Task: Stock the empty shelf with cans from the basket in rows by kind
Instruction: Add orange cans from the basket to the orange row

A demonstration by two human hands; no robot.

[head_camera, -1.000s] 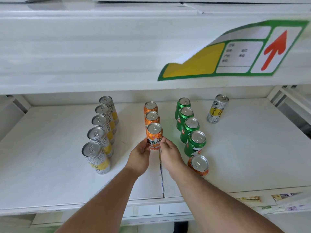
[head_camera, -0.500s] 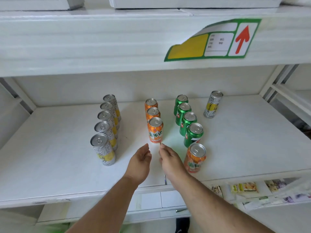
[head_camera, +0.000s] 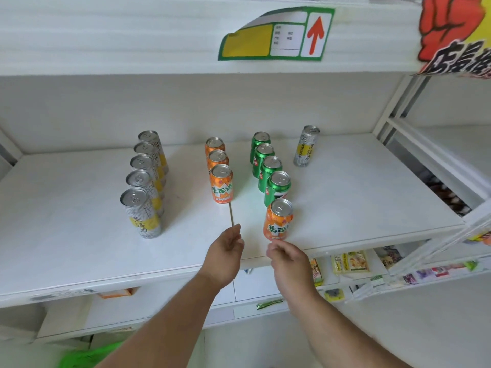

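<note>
Both grips empty, fingers loose: left hand (head_camera: 225,252) mid-frame, right hand (head_camera: 288,257) just below stray orange can (head_camera: 278,221) on shelf (head_camera: 358,197).

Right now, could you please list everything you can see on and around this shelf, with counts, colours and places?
Silver-and-yellow cans: five, in a row at the shelf's left; one more alone at the back right.
Orange cans: three, in the middle row; one stray in front of the green row.
Green cans: four, in a row right of centre.
Shelf: one, white.
Price label: one, green, yellow and white with a red arrow, on the shelf edge above.
Poster: one, red and yellow, top right.
Packets: several, mixed colours, lower shelf at right.
Left hand: open, near the shelf's front.
Right hand: loosely curled, empty, just below the stray orange can.
</note>
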